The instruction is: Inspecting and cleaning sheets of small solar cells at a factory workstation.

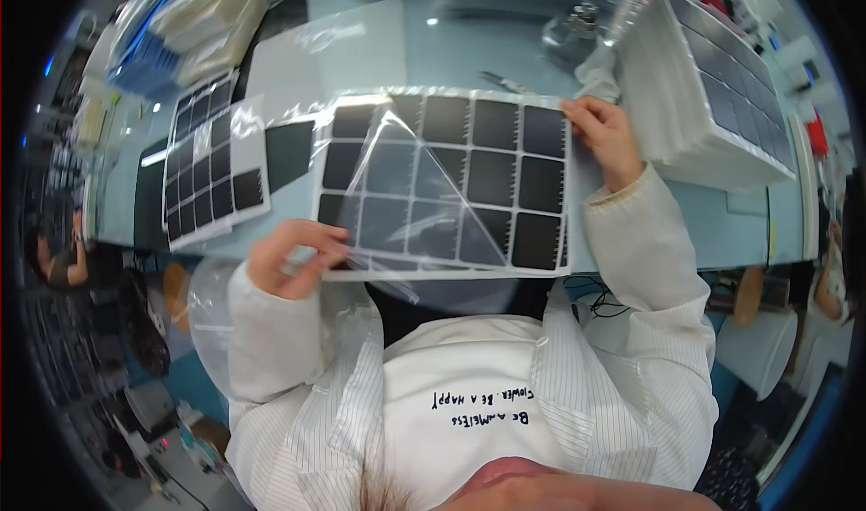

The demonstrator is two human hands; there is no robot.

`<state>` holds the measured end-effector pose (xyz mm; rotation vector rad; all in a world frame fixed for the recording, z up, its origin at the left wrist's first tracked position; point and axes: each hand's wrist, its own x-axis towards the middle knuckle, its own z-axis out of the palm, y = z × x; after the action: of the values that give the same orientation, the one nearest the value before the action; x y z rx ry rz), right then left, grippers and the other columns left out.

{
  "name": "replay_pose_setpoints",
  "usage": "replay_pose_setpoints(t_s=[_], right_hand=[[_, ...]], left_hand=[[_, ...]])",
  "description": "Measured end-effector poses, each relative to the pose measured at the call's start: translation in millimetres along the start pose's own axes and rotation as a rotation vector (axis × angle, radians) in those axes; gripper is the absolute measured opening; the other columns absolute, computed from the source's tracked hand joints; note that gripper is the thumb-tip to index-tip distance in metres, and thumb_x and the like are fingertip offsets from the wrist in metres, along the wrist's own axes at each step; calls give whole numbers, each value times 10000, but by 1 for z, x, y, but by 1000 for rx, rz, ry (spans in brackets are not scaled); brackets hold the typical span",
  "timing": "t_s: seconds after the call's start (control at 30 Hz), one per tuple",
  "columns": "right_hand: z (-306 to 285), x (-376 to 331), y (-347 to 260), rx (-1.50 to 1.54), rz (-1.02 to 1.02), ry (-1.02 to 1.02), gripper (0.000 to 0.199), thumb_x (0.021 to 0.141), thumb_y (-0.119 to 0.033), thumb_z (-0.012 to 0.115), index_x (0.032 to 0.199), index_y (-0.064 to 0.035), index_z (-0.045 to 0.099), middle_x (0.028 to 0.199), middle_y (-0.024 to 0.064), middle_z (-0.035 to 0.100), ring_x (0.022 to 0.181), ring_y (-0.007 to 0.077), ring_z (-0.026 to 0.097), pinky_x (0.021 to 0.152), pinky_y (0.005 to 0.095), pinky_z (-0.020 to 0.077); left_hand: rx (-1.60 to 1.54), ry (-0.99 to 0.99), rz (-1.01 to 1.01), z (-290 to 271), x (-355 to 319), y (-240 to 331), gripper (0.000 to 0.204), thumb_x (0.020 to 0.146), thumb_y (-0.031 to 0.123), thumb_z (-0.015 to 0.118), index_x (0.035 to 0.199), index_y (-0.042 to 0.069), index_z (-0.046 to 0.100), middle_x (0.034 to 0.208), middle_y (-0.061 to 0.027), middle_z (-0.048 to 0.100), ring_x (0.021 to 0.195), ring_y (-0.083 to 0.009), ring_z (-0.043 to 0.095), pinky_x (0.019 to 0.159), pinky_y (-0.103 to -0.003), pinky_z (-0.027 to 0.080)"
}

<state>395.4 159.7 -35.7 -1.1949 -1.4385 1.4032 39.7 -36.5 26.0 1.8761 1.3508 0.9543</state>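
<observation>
A white sheet with a grid of black squares (539,182) lies in front of me at the table's near edge. Over its middle and left lies a clear plastic film (397,173), folded back along a slanting crease and shiny with reflections. My right hand (606,137) pinches the sheet's far right corner between thumb and fingers. At the near left corner, my left hand (296,254) is slightly blurred, its thumb and fingers closed on the edge of the film. Whether it also grips the sheet beneath, I cannot tell.
More black-square sheets (212,173) lie at the left. A tall stack of such sheets (649,87) stands at the right. Tweezers (503,82) and a clear glass bottle (568,37) sit behind. Packaged bundles (194,24) fill the far left. Another person (68,258) is at the left.
</observation>
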Motion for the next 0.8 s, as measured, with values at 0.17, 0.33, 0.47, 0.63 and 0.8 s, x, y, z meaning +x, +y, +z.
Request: replay_pose_setpoints(t_s=[0.17,0.33,0.47,0.63,0.8], right_hand=[[2,1,1,-33,-26,-57,184,855,-222,590,735,-83,599,605,-90,459,530,-5,341,476,162,233],[3,0,-1,-14,-41,-97,178,869,-207,572,737,-89,586,607,-95,455,533,-6,336,484,162,239],[2,0,-1,-5,-29,-72,181,872,-207,569,732,-94,579,612,-95,456,539,-4,334,494,157,240],[3,0,-1,-7,-15,-59,182,871,-210,569,734,-92,582,613,-92,461,542,-1,337,498,156,242],[4,-1,-1,-47,-50,-44,157,874,-191,557,779,-72,596,609,-86,461,522,3,338,489,162,239]], left_hand=[[-259,491,-297,-78,-115,-54,83,852,70,547,891,16,499,758,-80,565,801,-180,553,787,-296,425],[-472,852,-303,-167,-282,-112,124,878,101,521,972,22,502,657,-15,423,622,-110,424,581,-223,358],[-386,1221,-519,-222,-429,-129,242,881,242,522,1031,52,528,615,-1,395,548,-101,395,471,-209,330],[800,1537,-1076,-180,-510,-166,507,784,559,570,730,58,628,513,6,440,510,-107,449,483,-256,352],[693,1118,-1451,-118,-512,-244,467,752,541,596,804,86,686,710,-88,641,668,-190,593,665,-296,450]])
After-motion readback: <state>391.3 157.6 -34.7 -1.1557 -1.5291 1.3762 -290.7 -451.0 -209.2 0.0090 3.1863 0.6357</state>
